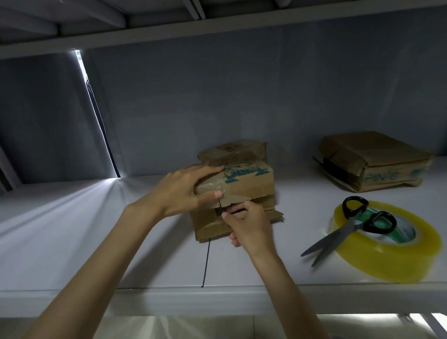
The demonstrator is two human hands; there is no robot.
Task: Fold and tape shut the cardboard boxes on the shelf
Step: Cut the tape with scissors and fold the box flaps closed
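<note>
A brown cardboard box (pixel 246 181) with teal print sits mid-shelf, with another box part (pixel 233 150) stacked behind it and a flattened flap (pixel 209 224) sticking out below. My left hand (pixel 187 190) grips the box's left end, fingers over the top and thumb on the taped front face. Below the front flap, my right hand (pixel 248 223) has its fingers curled at the flap's lower edge. A roll of yellowish clear tape (pixel 387 254) lies to the right with black-handled scissors (pixel 349 227) resting on it.
A second folded cardboard box (pixel 377 161) with teal lettering and a dark tape strip lies at the back right. The white shelf (pixel 91 241) has a front edge near me and a grey back wall (pixel 239 90). Another shelf runs overhead.
</note>
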